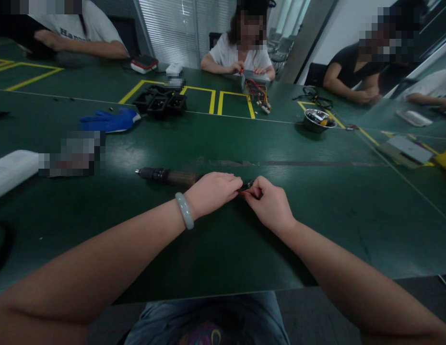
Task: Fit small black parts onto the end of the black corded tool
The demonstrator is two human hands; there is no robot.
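A: While the left hand (213, 191) covers part of the long dark tool (182, 178), mid-table, can we see its grip?

B: Can't tell, the fingers hide it! The right hand (275, 206), though, pinches a thin reddish strip (244, 192). Best braced flat, tool steady, pinch light, no tugging sideways!

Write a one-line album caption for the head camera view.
Left hand and right hand meet over a dark tool on a green table.
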